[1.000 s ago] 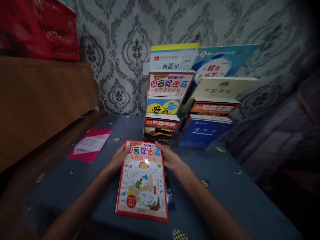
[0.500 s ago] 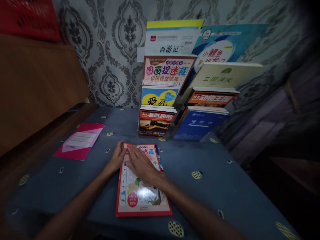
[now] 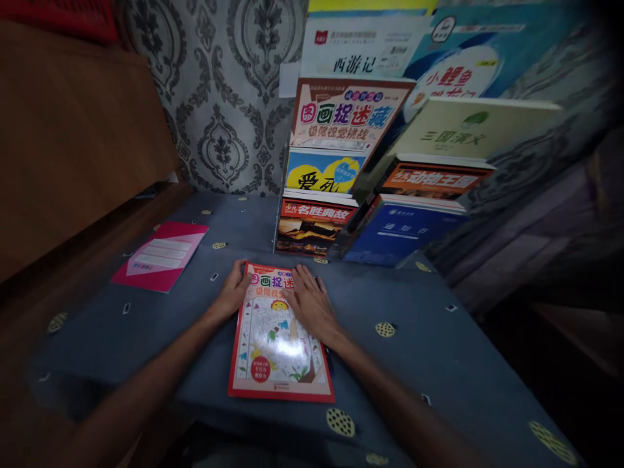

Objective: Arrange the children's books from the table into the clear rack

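Note:
A red-bordered picture book [image 3: 287,344] with a glossy illustrated cover lies face up on the cloth-covered table. My left hand [image 3: 234,290] grips its upper left edge, thumb side against the cover. Spread flat over the upper right part of the cover is my right hand [image 3: 312,304], its fingers stretched out and hiding part of the title. Light glares off the lower middle of the cover.
Behind the picture book stands a tiered display rack of books [image 3: 316,224] in two columns. A pink booklet [image 3: 163,257] lies to the left on the blue-grey tablecloth [image 3: 400,364]. A brown wooden panel [image 3: 82,123] rises at far left, beside patterned wallpaper [image 3: 221,130].
My right hand has slid rightward across the cover, uncovering more of the title and picture. My left hand stays at the left edge. The view has shifted, bringing the rack closer.

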`<action>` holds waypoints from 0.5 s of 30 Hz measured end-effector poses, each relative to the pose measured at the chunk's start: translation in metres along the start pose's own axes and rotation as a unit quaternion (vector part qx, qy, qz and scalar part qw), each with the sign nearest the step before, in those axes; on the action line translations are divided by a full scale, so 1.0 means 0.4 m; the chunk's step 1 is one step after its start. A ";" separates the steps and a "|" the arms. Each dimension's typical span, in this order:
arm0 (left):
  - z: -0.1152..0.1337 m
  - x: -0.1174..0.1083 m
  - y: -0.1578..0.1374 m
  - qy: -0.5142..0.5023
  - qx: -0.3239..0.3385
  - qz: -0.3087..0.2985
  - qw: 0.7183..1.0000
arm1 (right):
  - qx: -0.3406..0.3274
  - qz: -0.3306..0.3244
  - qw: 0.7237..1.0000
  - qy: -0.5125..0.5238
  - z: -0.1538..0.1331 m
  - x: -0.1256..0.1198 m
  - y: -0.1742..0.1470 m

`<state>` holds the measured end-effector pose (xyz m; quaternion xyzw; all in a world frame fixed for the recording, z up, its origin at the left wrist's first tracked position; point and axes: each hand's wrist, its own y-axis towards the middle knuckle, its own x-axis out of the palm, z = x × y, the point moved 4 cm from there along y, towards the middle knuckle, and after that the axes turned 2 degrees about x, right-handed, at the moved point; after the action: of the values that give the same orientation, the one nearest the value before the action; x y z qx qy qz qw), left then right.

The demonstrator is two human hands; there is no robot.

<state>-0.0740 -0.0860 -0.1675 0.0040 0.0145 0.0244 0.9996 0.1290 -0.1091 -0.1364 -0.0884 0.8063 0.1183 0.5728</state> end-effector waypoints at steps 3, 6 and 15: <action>0.007 0.001 -0.002 0.027 0.004 0.000 1.000 | -0.008 0.007 1.000 -0.009 0.003 0.010 -0.041; 0.015 0.001 -0.004 0.067 0.009 0.014 0.998 | -0.029 0.016 0.999 -0.022 0.004 0.021 -0.110; 0.029 0.014 -0.014 0.005 0.021 0.021 1.000 | -0.102 0.073 0.992 -0.005 -0.011 0.056 -0.321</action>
<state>-0.0676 -0.0916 -0.1560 0.0253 0.0196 0.0455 0.9985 0.1533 -0.2332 -0.1675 -0.0863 0.7913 0.2417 0.5550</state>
